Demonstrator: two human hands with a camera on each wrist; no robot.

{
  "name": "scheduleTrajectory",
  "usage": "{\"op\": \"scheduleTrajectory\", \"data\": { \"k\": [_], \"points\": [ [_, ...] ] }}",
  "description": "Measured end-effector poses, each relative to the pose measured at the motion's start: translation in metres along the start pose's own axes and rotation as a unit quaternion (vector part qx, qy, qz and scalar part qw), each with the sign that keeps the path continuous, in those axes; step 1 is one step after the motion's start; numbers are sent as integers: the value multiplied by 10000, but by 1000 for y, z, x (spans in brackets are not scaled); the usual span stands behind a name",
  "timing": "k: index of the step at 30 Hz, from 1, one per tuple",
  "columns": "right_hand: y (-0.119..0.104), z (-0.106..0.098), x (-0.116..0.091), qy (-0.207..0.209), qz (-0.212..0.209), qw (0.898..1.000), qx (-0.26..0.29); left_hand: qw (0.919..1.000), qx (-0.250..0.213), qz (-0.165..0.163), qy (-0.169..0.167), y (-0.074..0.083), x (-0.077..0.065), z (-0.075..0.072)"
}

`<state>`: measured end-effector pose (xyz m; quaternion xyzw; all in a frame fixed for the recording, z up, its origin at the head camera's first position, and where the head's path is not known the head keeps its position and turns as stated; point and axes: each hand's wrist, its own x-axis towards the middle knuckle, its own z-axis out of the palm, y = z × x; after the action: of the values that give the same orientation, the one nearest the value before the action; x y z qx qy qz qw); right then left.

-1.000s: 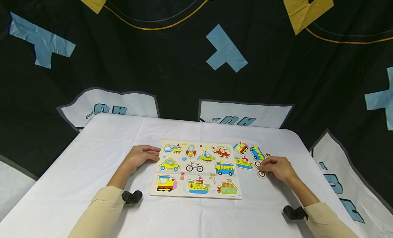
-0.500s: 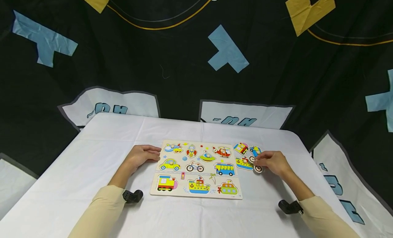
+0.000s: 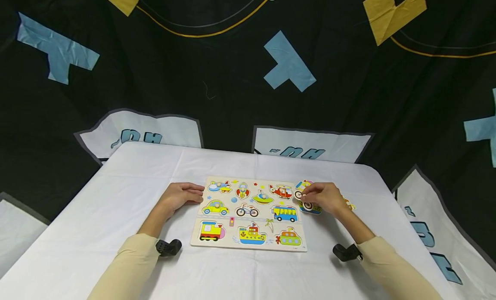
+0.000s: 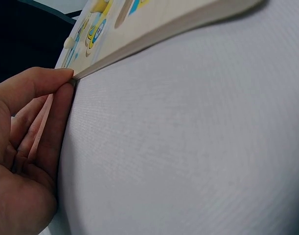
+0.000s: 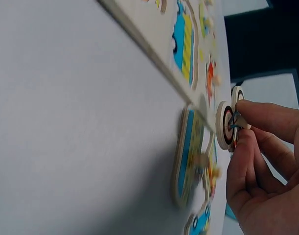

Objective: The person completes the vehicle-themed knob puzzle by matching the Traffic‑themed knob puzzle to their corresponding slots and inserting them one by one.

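Observation:
My right hand [image 3: 325,197] pinches a wooden bicycle puzzle piece [image 5: 226,125] between thumb and fingertips, above the table just off the board's right edge. In the head view its wheel [image 3: 308,206] overlaps a yellow and blue ship piece [image 3: 314,211]. The cream puzzle board [image 3: 230,237], printed with vehicles, lies flat on the table. Knobbed pieces, including a car [image 3: 215,208] and a helicopter [image 3: 281,191], sit in it; the bicycle outline [image 3: 247,211] shows only its print. My left hand [image 3: 176,197] rests beside the board, its fingertips [image 4: 66,76] at the left edge.
A train piece [image 3: 303,185] lies at the board's upper right, partly behind the right hand. Another yellow piece [image 3: 350,204] shows beyond the right wrist. Everything rests on a white-clothed table [image 3: 217,272], with a dark curtain [image 3: 232,85] behind.
My right hand has lifted the bicycle piece and carried it left, over the loose pieces toward the board. The left hand stays at the board's edge.

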<state>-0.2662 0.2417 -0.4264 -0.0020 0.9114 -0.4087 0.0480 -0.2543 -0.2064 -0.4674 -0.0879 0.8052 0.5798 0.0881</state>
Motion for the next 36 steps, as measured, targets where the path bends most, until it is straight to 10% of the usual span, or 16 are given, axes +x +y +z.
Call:
{"op": "scheduleTrajectory", "data": {
  "k": [36],
  "points": [
    [-68,96,7,-1249,-1068,9856,396,10000,-1,96,24,-1,0,0]
  ]
}}
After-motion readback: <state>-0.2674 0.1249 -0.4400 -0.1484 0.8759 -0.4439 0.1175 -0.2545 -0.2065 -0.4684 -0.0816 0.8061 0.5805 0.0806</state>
